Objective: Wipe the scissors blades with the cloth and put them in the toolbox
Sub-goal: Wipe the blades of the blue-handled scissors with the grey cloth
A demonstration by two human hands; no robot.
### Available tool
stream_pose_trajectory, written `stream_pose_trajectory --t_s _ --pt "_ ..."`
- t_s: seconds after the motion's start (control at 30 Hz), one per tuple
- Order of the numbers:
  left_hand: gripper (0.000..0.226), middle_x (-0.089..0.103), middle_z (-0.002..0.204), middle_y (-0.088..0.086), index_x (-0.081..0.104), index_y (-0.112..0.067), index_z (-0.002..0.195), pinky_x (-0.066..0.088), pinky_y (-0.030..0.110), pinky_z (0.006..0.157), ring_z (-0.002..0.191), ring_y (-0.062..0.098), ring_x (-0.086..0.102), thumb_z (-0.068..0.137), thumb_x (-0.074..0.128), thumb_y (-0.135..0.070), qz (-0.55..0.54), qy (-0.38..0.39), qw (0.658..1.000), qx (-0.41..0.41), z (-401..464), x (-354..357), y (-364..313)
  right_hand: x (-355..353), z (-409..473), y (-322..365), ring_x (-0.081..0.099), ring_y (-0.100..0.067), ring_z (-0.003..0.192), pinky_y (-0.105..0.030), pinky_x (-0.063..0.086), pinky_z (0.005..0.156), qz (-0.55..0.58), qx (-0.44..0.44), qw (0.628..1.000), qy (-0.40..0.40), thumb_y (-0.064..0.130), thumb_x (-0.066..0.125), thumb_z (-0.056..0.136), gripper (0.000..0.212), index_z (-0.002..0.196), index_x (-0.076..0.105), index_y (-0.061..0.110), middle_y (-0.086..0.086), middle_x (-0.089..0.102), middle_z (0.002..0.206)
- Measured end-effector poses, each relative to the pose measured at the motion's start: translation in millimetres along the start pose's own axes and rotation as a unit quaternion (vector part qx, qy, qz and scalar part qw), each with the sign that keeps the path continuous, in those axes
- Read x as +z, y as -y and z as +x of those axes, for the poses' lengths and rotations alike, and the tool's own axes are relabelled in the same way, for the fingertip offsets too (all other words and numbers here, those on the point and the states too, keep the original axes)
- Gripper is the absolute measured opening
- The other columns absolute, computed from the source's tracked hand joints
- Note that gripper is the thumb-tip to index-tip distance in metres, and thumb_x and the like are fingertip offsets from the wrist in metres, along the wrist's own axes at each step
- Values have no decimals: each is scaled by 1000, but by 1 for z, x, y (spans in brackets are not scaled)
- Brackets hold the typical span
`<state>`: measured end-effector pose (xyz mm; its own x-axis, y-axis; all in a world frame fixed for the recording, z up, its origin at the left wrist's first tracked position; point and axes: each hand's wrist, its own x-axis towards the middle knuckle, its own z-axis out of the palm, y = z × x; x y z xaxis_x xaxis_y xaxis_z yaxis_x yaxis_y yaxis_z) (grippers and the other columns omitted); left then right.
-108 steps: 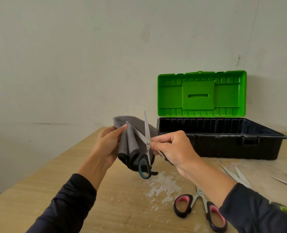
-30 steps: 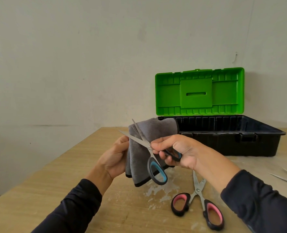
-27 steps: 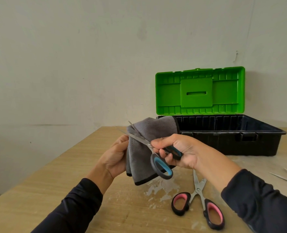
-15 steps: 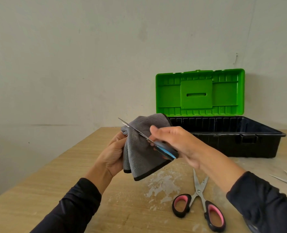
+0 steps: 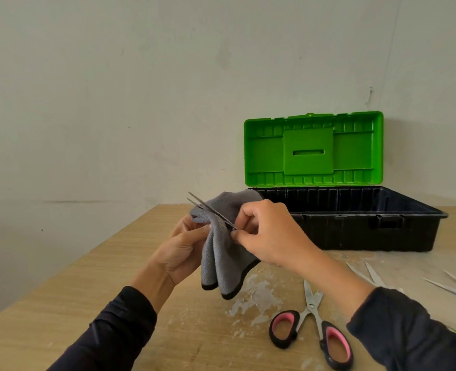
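Note:
My left hand (image 5: 180, 249) holds a grey cloth (image 5: 222, 250) with a black edge, hanging above the table. My right hand (image 5: 268, 236) grips a pair of scissors (image 5: 208, 208); only the two thin blades show, nearly together and pointing up-left over the cloth's top. Their handles are hidden behind my right hand. The toolbox (image 5: 355, 223) stands behind and to the right, black tub open, green lid (image 5: 313, 148) upright.
Pink-handled scissors (image 5: 312, 328) lie on the wooden table (image 5: 87, 290) near my right forearm. Several more bare blades (image 5: 451, 287) lie at the right edge. White flaky patches mark the table under the cloth. A wall stands behind.
My right hand has turned the scissors so the blue handles went out of sight behind it. The blades have closed from wide apart to nearly together and now lie across the cloth's top.

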<state>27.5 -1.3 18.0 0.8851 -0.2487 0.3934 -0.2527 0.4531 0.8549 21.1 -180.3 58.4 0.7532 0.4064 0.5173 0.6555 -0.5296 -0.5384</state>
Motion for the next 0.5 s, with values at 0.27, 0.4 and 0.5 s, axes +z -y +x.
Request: stream_pose_trajectory --t_s 0.27,0.4,0.5 --pt "47 71 84 12 69 -2 91 56 29 79 80 20 69 50 89 -10 -5 20 999 32 0 -6 -8 -2 -1 9 61 -23 73 -34 51 66 -149 -83 984 -56 27 61 83 8 78 62 22 4 65 68" --pt "54 69 86 12 60 1 98 56 30 79 80 21 68 53 88 -9 -7 20 999 46 0 -9 -12 -9 0 10 61 -21 74 -32 51 69 -142 -77 986 -43 27 64 81 7 75 61 24 6 65 66" --pt "41 71 84 9 69 -4 91 56 28 75 78 19 69 54 86 -10 -5 4 998 64 -2 -12 -15 -14 2 6 63 -17 72 -33 52 70 -135 -70 988 -38 26 66 80 10 71 61 25 7 67 67"
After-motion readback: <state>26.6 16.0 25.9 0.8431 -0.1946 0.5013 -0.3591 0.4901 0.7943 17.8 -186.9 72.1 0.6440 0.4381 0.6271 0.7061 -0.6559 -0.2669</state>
